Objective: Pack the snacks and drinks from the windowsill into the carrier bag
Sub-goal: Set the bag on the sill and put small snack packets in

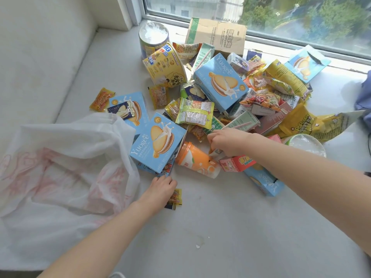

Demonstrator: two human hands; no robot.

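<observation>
The right grip [226, 144] is curled, thumb and fingertips pinched together on a small pale packet [216, 151] just above the orange bottle [196, 159]. The fingers hide most of that packet, so its kind cannot be read. The bottle lies on its side, its cap end tucked beneath a blue biscuit box [158, 143].

The left grip [160, 187] lies palm down with bent fingers over a small yellow sachet [177, 199], its fingertips reaching the dark wrapper under that box. Whether it holds anything cannot be told.

The right forearm crosses and partly hides a pink carton [236, 163], another blue box [263, 181] and a white-lidded tub [307, 144].

The carrier bag [66, 157], white with faint pink print, lies crumpled to the left on the windowsill [210, 227]. Its folds touch the blue boxes, and its inside is not visible.

The rest of the snacks and drinks are heaped on the sill beyond the grips, overlapping so that many labels are covered. A cardboard box [216, 36] stands at the back by the glass. A blue cloth [364, 97] is cut off at the right edge.
</observation>
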